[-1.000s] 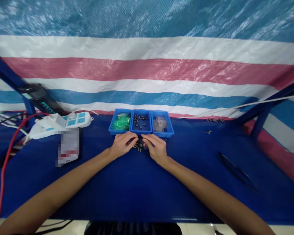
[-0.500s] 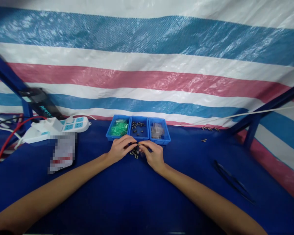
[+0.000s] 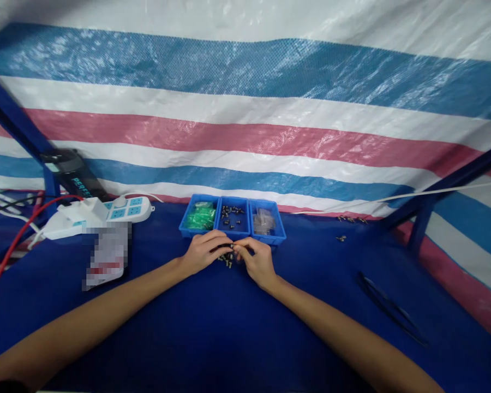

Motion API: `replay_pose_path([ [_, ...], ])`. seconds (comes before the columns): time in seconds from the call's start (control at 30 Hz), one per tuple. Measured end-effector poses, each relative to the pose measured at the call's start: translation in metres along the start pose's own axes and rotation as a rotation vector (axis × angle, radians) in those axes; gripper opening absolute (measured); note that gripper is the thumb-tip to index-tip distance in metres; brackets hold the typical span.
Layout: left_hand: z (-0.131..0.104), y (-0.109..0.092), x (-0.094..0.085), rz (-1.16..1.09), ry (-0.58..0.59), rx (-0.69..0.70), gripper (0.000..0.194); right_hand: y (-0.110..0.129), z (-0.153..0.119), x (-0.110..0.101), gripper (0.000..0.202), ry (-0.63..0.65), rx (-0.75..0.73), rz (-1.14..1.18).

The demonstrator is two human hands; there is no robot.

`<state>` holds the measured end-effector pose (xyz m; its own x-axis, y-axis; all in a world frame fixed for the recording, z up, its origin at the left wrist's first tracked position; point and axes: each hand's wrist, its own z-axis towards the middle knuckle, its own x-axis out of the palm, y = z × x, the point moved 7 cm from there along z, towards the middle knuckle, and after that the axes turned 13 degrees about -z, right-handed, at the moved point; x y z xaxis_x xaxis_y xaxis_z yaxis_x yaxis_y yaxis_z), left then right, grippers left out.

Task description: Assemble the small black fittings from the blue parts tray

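Observation:
My left hand (image 3: 207, 251) and my right hand (image 3: 257, 261) meet fingertip to fingertip just in front of the blue bins. Both are closed in a pinch around a small metal piece (image 3: 232, 246), too small and too covered by the fingers to name. Below the fingertips lies a small pile of screws (image 3: 228, 262) on the blue table surface, partly hidden by my left hand. Behind the hands, the middle blue bin (image 3: 233, 231) holds more loose screws (image 3: 231, 210). Green plastic packets (image 3: 200, 216) fill the left bin, and clear packets (image 3: 264, 221) lie in the right one.
A white power strip (image 3: 137, 210) with cables, a dark bottle (image 3: 79, 177) and a blurred-out flat object (image 3: 108, 254) are on the left. To the right lie small screw groups (image 3: 341, 238) and a dark, thin, looped item (image 3: 388, 305). A striped sheet (image 3: 245, 136) hangs behind.
The camera view has shifted slightly, so everything sits a little lower and farther right. My fingertips have drawn slightly closer together over the pile; both hands stay pinched.

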<state>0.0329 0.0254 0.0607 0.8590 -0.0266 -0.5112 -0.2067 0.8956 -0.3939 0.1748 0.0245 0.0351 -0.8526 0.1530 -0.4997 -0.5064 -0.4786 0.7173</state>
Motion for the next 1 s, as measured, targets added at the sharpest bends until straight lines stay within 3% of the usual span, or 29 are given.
replay_pose_path([
  [0.37, 0.0, -0.004, -0.001, -0.035, -0.017, 0.007, 0.015, 0.004, 0.001, 0.003, 0.031, 0.057, -0.042, -0.08],
  [0.63, -0.002, 0.002, -0.002, -0.069, -0.038, -0.047, 0.015, 0.011, 0.002, 0.002, 0.027, 0.04, -0.101, -0.179],
  [1.0, -0.002, 0.002, -0.005, -0.036, -0.081, -0.055, 0.013, 0.012, 0.002, -0.002, 0.029, 0.043, -0.071, -0.18],
])
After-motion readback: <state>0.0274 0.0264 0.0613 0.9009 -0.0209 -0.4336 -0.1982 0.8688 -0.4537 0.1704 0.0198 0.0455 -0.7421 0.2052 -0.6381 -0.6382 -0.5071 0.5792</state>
